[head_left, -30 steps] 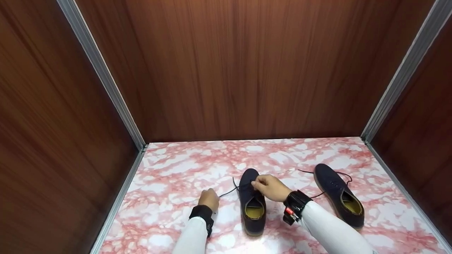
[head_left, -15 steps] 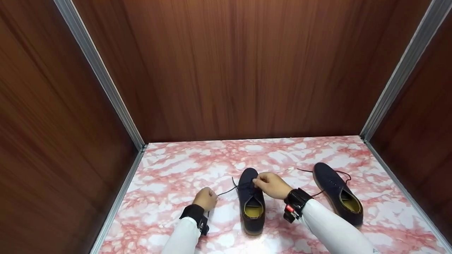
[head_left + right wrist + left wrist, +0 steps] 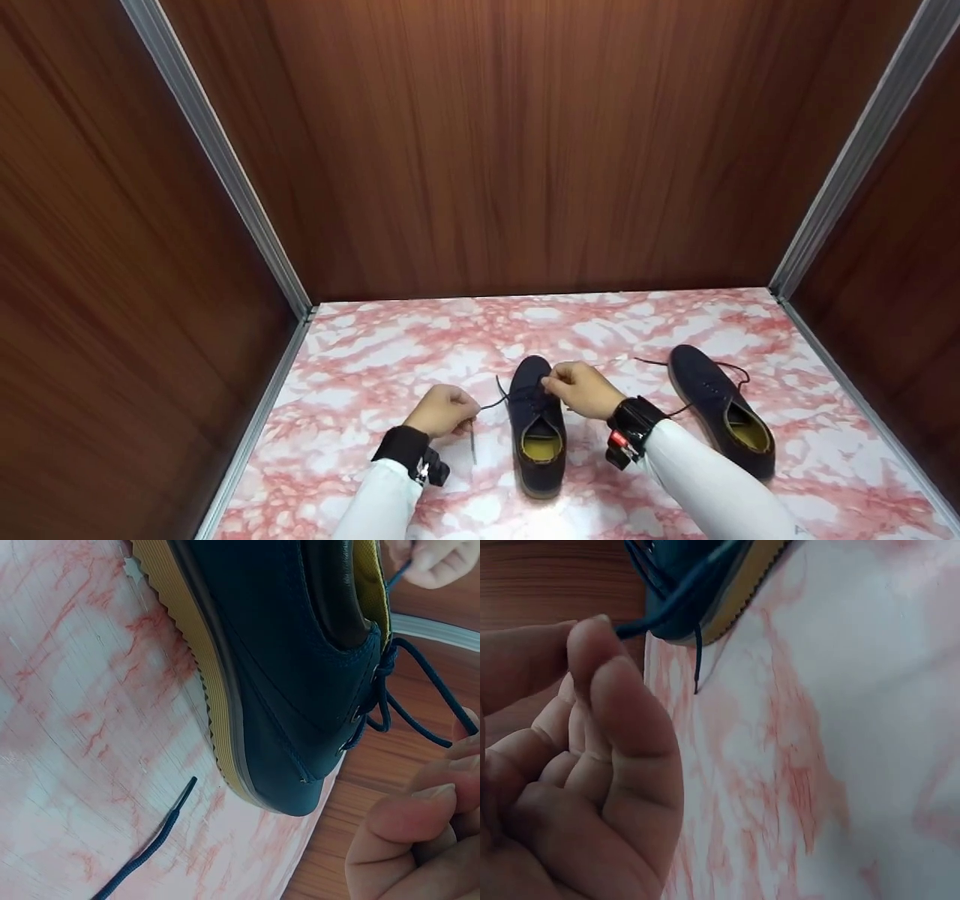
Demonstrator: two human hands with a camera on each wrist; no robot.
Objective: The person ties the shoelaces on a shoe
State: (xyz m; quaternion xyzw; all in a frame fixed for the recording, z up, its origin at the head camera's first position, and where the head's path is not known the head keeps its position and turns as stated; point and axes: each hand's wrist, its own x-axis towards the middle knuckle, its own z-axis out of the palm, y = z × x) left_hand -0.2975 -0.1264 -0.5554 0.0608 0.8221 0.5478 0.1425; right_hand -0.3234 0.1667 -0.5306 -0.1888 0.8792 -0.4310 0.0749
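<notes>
A dark blue shoe (image 3: pixel 541 478) with a yellow lining stands on the table between my hands, toe pointing away. My left hand (image 3: pixel 444 411), left of the shoe, pinches a dark shoelace (image 3: pixel 664 613) between thumb and fingertips. From that hand the lace runs to the eyelets, and a loose end hangs below the fingers. Over the front of the laced part, my right hand (image 3: pixel 586 390) pinches a lace loop (image 3: pixel 436 682) that rises from the knot. Its fingertips are partly cut off in the right wrist view. Another lace end (image 3: pixel 697 664) dangles beside the shoe.
A matching shoe (image 3: pixel 697 379) stands at the right, its laces loose on the table. One lace end (image 3: pixel 169 825) lies near the first shoe. The pink-and-white marbled table (image 3: pixel 360 360) is bounded by brown wood-grain panels (image 3: pixel 480 150) at the back and sides.
My left hand has turned and moved slightly up and toward the shoe, with the lace still pinched. My right hand stays almost in place at the loop. Both shoes have stayed put.
</notes>
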